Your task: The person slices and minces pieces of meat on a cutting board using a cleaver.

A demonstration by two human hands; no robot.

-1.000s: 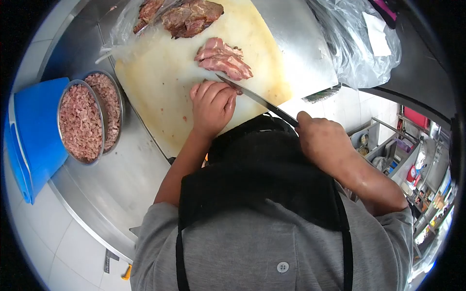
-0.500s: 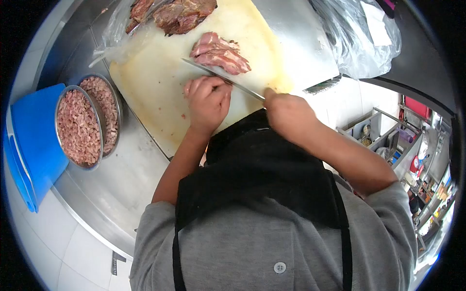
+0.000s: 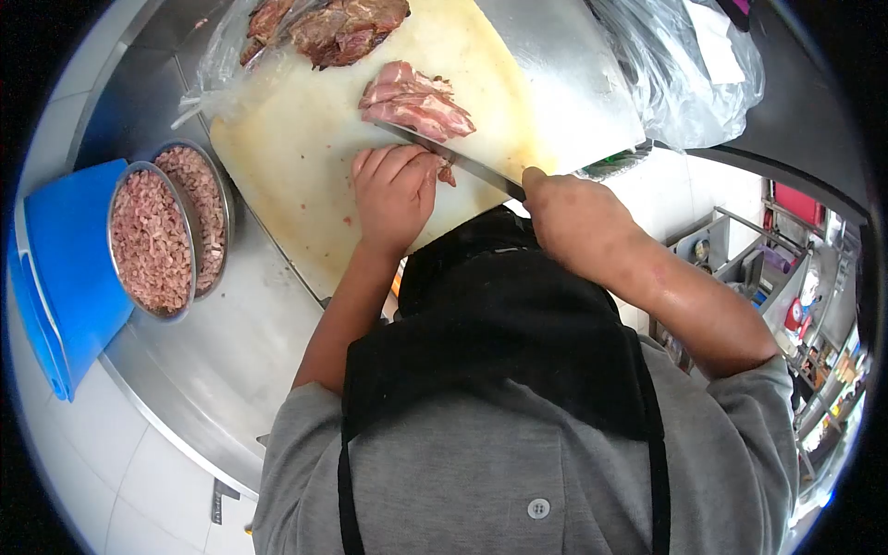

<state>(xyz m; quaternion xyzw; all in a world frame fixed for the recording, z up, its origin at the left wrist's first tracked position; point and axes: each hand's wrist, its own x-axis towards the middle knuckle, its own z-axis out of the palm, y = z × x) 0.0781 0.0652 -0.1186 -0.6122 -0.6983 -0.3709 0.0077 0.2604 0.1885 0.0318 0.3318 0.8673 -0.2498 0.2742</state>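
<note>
My right hand is wrapped round the handle of a knife. Its long blade slants up and left over the cutting board, along the near edge of a pile of pink sliced meat. Just below the blade, my left hand lies with curled fingers pressed down on the board. A small piece of meat pokes out beside its fingertips; the rest is hidden under the hand. Farther back on the board sits a larger browned chunk of meat.
Two metal bowls of diced meat stand at the left on the steel counter, beside a blue container. A clear plastic bag holds meat at the back left. More plastic bags lie at the back right.
My right hand and the knife have shifted right and slightly down, and the blade now shows broader. My left hand has barely moved; a meat piece now shows beside its fingers.
</note>
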